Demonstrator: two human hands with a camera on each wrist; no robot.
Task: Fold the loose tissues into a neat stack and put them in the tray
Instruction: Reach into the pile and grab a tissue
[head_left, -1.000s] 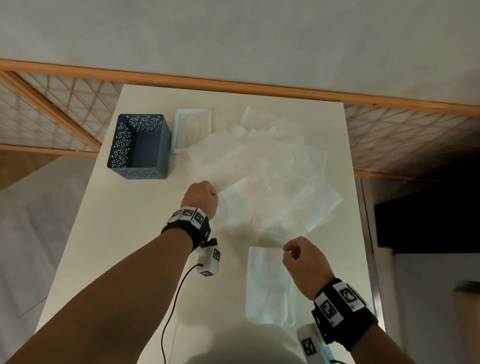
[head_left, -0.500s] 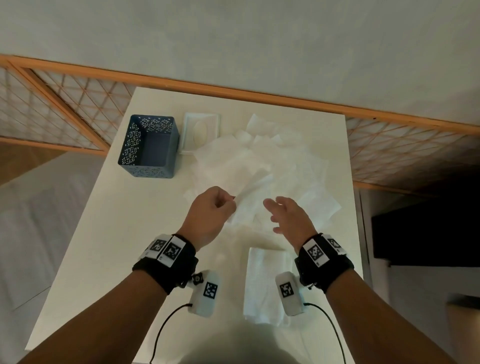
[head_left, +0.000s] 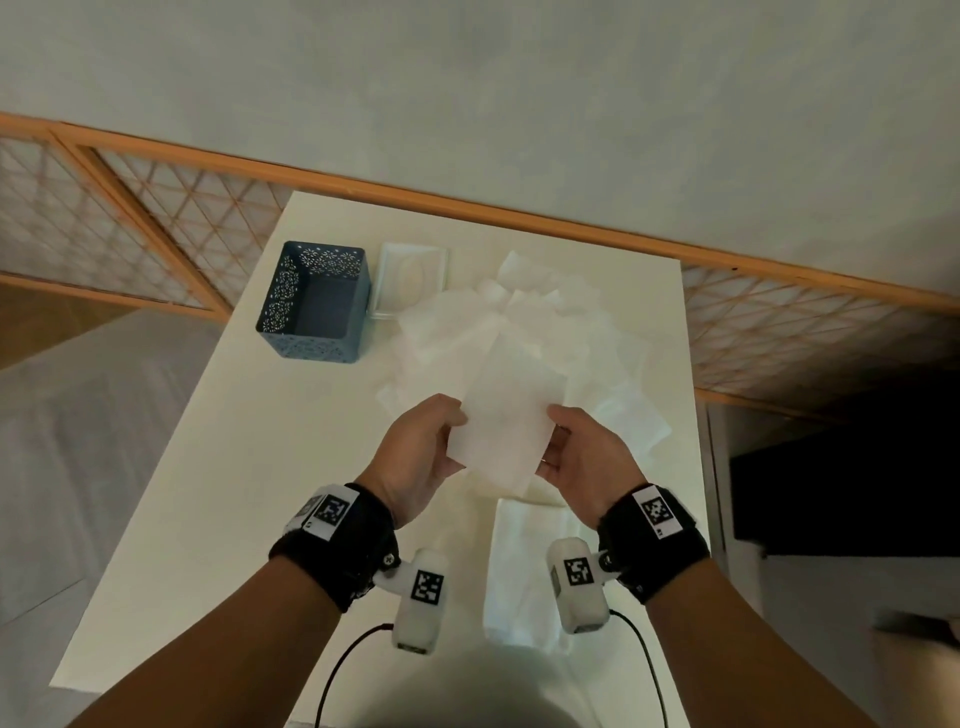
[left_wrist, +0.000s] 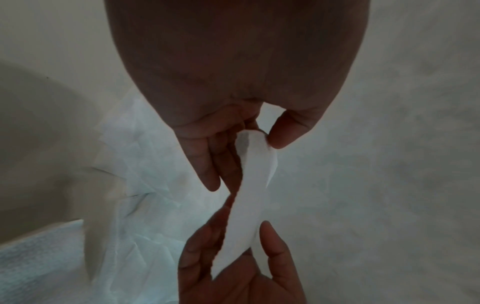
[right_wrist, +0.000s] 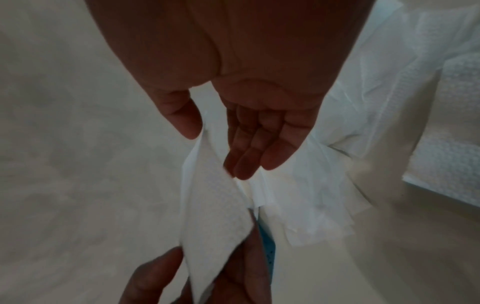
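Observation:
A single white tissue (head_left: 506, 421) is held up between both hands over the table. My left hand (head_left: 451, 432) pinches its left edge with thumb and fingers, and in the left wrist view the tissue (left_wrist: 253, 181) runs from that pinch down to the other hand. My right hand (head_left: 554, 434) holds the right edge, thumb on top of the tissue (right_wrist: 215, 216) and fingers behind it. Behind the hands lies a loose pile of tissues (head_left: 576, 338). A folded stack (head_left: 522, 571) lies near the front edge. A blue perforated tray (head_left: 317, 312) stands at the back left.
A shallow white lid or dish (head_left: 413, 278) lies beside the blue tray. The white table (head_left: 249, 467) has bare surface on its left half. A wooden lattice rail (head_left: 571, 228) runs behind the table. Cables hang from both wrist cameras.
My left hand has pulled one tissue off the pile towards me and lifted it. My right hand left the folded stack, moved up and took the tissue's right edge.

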